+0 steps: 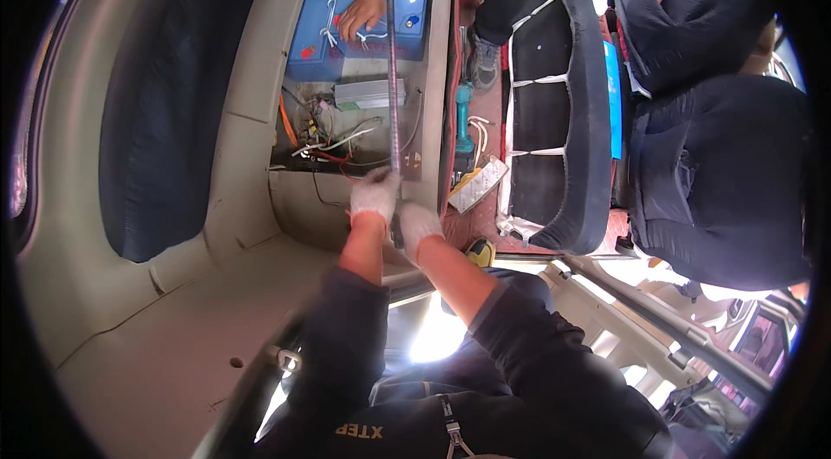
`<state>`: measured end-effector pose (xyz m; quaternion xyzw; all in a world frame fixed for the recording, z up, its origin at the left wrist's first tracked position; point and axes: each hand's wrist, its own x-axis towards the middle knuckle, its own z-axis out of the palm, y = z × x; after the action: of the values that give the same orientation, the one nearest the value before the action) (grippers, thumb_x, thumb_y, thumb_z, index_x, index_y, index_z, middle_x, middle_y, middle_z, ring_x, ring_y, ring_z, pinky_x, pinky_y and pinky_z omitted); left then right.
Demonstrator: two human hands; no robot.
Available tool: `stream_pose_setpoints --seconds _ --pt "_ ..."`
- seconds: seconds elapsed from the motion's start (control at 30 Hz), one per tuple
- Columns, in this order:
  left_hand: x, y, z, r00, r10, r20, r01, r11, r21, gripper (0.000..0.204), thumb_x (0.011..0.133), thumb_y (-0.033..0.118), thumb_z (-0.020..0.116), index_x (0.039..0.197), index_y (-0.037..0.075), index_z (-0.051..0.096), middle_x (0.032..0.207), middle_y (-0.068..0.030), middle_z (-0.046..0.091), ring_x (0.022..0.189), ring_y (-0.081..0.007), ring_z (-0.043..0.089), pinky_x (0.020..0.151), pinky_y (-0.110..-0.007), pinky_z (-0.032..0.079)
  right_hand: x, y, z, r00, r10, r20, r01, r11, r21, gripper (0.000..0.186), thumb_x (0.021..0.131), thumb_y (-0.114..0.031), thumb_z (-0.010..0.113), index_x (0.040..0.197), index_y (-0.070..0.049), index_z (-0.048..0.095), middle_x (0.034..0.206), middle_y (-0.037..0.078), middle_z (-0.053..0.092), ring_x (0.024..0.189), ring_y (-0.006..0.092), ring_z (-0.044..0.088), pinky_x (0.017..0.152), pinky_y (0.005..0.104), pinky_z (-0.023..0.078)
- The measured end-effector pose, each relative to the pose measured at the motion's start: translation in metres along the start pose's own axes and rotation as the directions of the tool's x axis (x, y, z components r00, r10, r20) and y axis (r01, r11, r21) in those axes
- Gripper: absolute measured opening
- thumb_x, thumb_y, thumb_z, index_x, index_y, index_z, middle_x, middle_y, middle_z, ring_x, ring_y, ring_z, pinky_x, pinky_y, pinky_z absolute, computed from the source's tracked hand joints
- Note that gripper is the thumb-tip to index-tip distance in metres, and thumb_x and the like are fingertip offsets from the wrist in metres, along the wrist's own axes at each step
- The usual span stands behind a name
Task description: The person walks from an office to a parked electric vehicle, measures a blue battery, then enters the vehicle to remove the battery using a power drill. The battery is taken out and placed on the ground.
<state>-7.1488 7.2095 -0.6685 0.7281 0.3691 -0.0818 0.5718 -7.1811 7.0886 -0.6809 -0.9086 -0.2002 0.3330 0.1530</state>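
Observation:
A tape measure [394, 95] is pulled out in a straight line over the open floor compartment, its blade reaching across the blue batteries [313, 56]. My left hand [375, 195], in a white glove, is closed round the near part of the blade. Just beside it, my gloved right hand [418, 225] is closed at the near end, where a dark part, seemingly the case, shows between the hands. A co-worker's bare hand [363, 13] lies on the batteries next to the far part of the blade. My fingers are partly hidden by the gloves' backs.
Inside the compartment lie a silver metal box [368, 95] and loose wires [333, 143]. To the right, a teal power tool [464, 121] and a white box [478, 185] rest on the red floor beside a tipped seat [554, 104]. A co-worker's shoe [486, 62] stands there.

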Motion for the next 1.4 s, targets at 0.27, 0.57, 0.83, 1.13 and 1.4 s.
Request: stream_pose_setpoints --seconds 0.27,0.57,0.83,1.13,1.4 --pt "0.080 0.032 0.033 0.983 -0.185 -0.004 0.185 0.983 0.003 0.030 0.099 0.027 0.072 0.105 -0.001 0.079 0.090 -0.0098 0.079 0.077 -0.0204 0.072 0.073 -0.034 0.054 -0.020 -0.029 -0.027 0.818 0.450 0.359 -0.364 -0.078 0.928 0.040 0.094 -0.033 0.066 0.109 0.003 0.072 0.101 0.012 0.074 0.080 0.0286 0.065 0.074 0.0413 0.051" --pt "0.146 0.053 0.054 0.984 -0.069 0.164 0.023 0.963 0.269 0.032 0.097 0.030 0.070 0.108 0.001 0.080 0.096 -0.0091 0.081 0.088 -0.0227 0.071 0.085 -0.037 0.052 -0.074 -0.027 0.026 0.777 0.253 0.576 -0.400 -0.509 0.762 0.011 0.100 -0.016 0.071 0.103 -0.007 0.070 0.079 0.003 0.066 0.057 0.0109 0.057 0.047 0.0273 0.043" --pt "0.174 0.055 0.069 0.971 0.010 0.238 -0.085 0.949 0.304 0.032 0.100 0.029 0.068 0.112 0.002 0.079 0.099 -0.0090 0.081 0.092 -0.0207 0.072 0.085 -0.035 0.051 -0.042 -0.025 0.027 0.761 0.331 0.559 -0.359 -0.503 0.786 0.010 0.098 -0.019 0.073 0.096 -0.009 0.071 0.076 0.000 0.068 0.063 0.0125 0.063 0.055 0.0274 0.046" --pt "0.211 0.054 0.069 0.956 -0.059 0.287 -0.157 0.723 0.673 0.054 0.102 0.053 0.057 0.127 0.009 0.076 0.132 -0.0161 0.074 0.123 -0.0377 0.067 0.102 -0.043 0.050 -0.012 -0.022 0.041 0.650 0.392 0.651 -0.539 -0.367 0.759 0.010 0.101 -0.020 0.069 0.094 -0.013 0.069 0.075 0.001 0.067 0.061 0.0152 0.063 0.054 0.0316 0.047" --pt "0.222 0.040 0.062 0.884 0.167 0.437 -0.405 0.741 0.536 0.045 0.099 0.043 0.073 0.131 0.011 0.076 0.120 -0.0074 0.079 0.112 -0.0245 0.071 0.099 -0.040 0.051 -0.008 -0.030 0.029 0.646 0.402 0.650 -0.440 -0.500 0.746 0.011 0.100 -0.019 0.071 0.099 -0.009 0.071 0.079 0.004 0.068 0.062 0.0154 0.061 0.055 0.0301 0.047"
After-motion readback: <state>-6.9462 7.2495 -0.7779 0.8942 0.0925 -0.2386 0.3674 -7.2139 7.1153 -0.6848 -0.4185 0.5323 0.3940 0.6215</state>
